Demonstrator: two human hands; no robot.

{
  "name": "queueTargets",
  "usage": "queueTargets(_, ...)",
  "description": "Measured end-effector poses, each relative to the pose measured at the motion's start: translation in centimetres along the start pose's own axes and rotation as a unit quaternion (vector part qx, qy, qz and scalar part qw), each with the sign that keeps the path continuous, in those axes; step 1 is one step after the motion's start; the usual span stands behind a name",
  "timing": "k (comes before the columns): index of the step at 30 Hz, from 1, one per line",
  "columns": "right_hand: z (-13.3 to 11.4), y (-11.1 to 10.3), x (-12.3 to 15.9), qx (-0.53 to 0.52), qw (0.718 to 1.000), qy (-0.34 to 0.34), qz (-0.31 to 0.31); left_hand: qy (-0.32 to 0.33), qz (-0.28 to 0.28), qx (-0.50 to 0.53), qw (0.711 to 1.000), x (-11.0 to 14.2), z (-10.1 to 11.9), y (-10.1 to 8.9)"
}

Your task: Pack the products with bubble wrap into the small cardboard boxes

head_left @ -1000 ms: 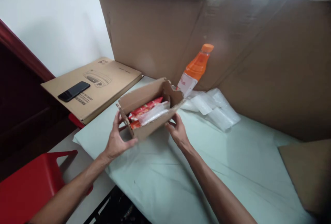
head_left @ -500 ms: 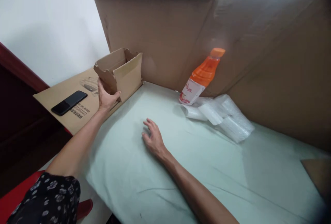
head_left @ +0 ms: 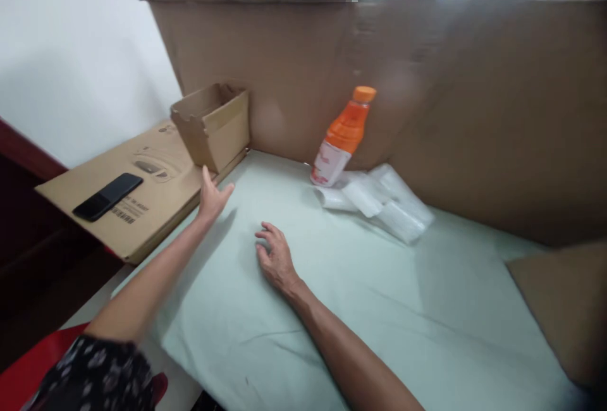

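While a cardboard box (head_left: 226,140) sits upper left, the left hand (head_left: 213,201) splays free below it, the right hand (head_left: 277,260) unclenched near center

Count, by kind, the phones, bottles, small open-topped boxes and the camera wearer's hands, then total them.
Black rectangular phone: 1
Orange plastic bottle with pale label: 1
Small brown open-topped cardboard box: 1
Bare left hand and bare right hand: 2
Total: 5

no lettering legible
blurred dark print (head_left: 127,212) on the flat carton (head_left: 159,196) at left; smeared reddish marks on the bottle label (head_left: 331,161), upper centre.
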State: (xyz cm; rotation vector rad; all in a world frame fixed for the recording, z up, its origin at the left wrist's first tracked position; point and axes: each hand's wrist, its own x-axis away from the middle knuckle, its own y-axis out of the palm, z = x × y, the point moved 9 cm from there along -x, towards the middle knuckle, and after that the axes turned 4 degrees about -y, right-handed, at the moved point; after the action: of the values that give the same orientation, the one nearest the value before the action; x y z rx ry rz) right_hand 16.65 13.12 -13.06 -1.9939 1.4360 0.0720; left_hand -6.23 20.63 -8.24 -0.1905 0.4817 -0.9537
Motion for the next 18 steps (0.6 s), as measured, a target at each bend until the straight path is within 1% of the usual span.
queueTargets(2, -0.7, 0.3, 0.7, 0.014, 1.000, 0.009, -0.010, -0.005, -0.068, -0.006, 0.998, 5.9, -0.3, 2.4)
queueTargets(3, -0.9, 0.1, 1.1, 0.022, 1.000, 0.013, -0.012, 0.006, -0.104, -0.016, 0.994, 8.8, -0.2, 3.4)
queueTargets(4, -1.0, -0.4, 1.5, 0.031, 0.999, 0.014, -0.015, 0.046, -0.154, -0.059, 0.985, 11.4, 0.1, 4.4)
queueTargets(5, -1.0, -1.5, 2.0, 0.044, 0.999, 0.011, -0.018, 0.083, -0.187, -0.090, 0.975, 13.7, 0.4, 5.1)
queueTargets(6, -1.0, -3.2, 2.6, 0.064, 0.998, 0.006, -0.020, 0.120, -0.204, -0.110, 0.965, 15.5, 0.7, 5.4)
queueTargets(7, -0.9, -5.7, 3.3, 0.093, 0.996, 0.002, -0.017, 0.165, -0.219, -0.127, 0.953, 17.0, 1.1, 5.7)
queueTargets(8, -0.8, -9.0, 4.1, 0.133, 0.991, 0.003, -0.007, 0.201, -0.232, -0.139, 0.942, 18.4, 1.4, 5.9)
queueTargets(9, -0.8, -13.1, 5.2, 0.185, 0.983, 0.010, 0.010, 0.231, -0.238, -0.149, 0.931, 19.7, 1.8, 5.9)
queueTargets(10, -0.8, -18.0, 6.4, 0.245, 0.968, 0.029, 0.043, 0.252, -0.243, -0.158, 0.923, 20.8, 2.2, 5.9)
queueTargets(11, -1.1, -23.3, 7.7, 0.313, 0.944, 0.053, 0.084, 0.265, -0.245, -0.167, 0.918, 21.9, 2.5, 5.9)
queueTargets(12, -1.4, -28.7, 9.1, 0.384, 0.912, 0.075, 0.123, 0.271, -0.245, -0.174, 0.915, 22.9, 2.9, 5.8)
queueTargets(13, -2.0, -34.0, 10.6, 0.449, 0.873, 0.094, 0.163, 0.273, -0.243, -0.181, 0.913, 23.8, 3.3, 5.7)
queueTargets(14, -2.6, -38.8, 12.0, 0.505, 0.833, 0.116, 0.194, 0.272, -0.242, -0.187, 0.913, 24.6, 3.8, 5.8)
queueTargets(15, -2.9, -43.2, 13.4, 0.552, 0.791, 0.150, 0.216, 0.270, -0.239, -0.190, 0.913, 25.3, 4.2, 5.8)
queueTargets(16, -2.8, -46.9, 14.8, 0.588, 0.750, 0.202, 0.228, 0.265, -0.236, -0.191, 0.915, 25.8, 4.6, 6.0)
queueTargets(17, -2.4, -50.0, 16.1, 0.605, 0.719, 0.259, 0.225, 0.259, -0.234, -0.191, 0.917, 26.2, 4.9, 6.2)
queueTargets(18, -2.2, -52.0, 17.1, 0.602, 0.715, 0.284, 0.213, 0.250, -0.233, -0.190, 0.921, 26.4, 5.1, 6.4)
